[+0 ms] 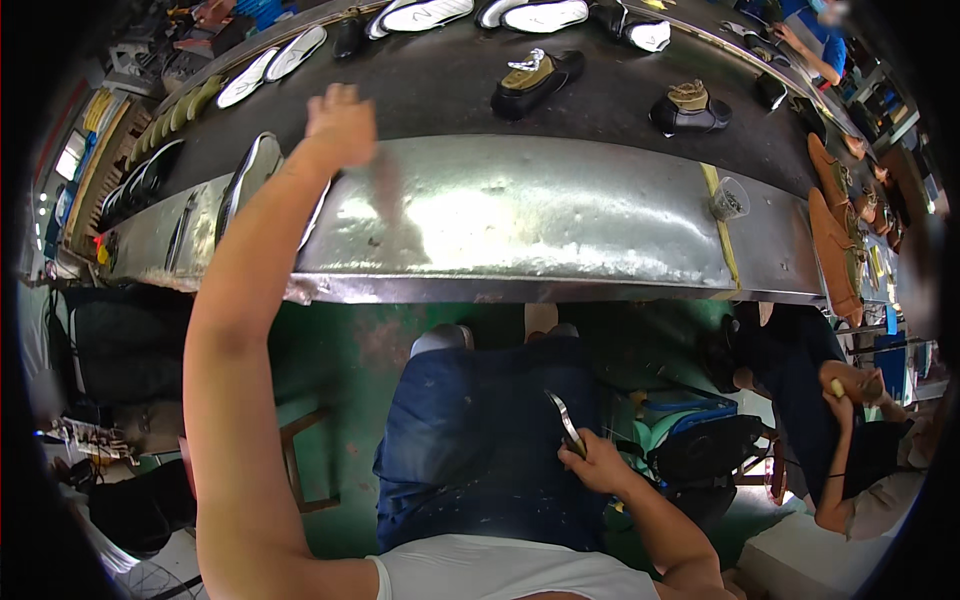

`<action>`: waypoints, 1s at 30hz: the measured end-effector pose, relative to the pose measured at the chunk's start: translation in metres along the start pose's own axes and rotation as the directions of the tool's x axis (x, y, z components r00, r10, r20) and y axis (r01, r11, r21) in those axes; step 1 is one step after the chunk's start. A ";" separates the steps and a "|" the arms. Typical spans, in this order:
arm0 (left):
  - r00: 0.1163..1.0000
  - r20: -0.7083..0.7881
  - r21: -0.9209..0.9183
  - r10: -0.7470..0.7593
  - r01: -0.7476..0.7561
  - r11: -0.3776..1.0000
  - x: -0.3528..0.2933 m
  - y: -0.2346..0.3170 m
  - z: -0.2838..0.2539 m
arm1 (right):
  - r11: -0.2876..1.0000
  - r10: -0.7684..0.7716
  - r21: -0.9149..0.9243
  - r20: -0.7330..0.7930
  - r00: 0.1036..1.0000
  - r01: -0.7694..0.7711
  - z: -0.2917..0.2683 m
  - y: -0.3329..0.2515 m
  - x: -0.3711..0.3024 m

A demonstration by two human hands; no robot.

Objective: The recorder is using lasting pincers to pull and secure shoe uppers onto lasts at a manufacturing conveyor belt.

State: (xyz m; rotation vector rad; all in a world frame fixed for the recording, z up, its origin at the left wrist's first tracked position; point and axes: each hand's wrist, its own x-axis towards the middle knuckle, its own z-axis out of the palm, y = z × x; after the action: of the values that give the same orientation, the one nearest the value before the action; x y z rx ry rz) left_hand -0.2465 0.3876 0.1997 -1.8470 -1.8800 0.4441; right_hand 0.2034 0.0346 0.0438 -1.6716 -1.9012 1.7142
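Note:
My left arm reaches far forward, and my left hand [341, 125] is over the near edge of the dark conveyor belt [430, 90]. Its fingers stretch out slightly apart, with nothing visible in them. Low over my lap, my right hand [597, 463] is closed around a hand tool with a curved metal end [564, 415] and a dark handle. A pair of white-soled shoe pieces [250, 180] lies partly behind my left forearm on the metal bench top [600, 210]. Two black shoes with olive uppers, one farther left [537, 84] and one farther right [688, 108], stand on the belt.
White soles [430, 14] line the belt's far side. A small clear cup [730, 199] stands by a yellow strip [722, 235]. Brown shoe uppers [835, 245] lie at the right. A co-worker [845, 430] sits there holding a brown piece. A black bag [705, 455] is beside my seat.

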 end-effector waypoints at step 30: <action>0.617 0.081 -0.962 0.783 -0.156 0.223 -0.256 0.077 -0.053 | 0.880 0.074 0.474 -0.070 0.995 -0.033 0.019 0.024 -0.011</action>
State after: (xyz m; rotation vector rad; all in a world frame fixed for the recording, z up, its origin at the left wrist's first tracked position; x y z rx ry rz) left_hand -0.1560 0.1312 0.1772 -3.5550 -1.9577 0.1182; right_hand 0.2104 0.0090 0.0252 -1.5783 -1.2637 1.8925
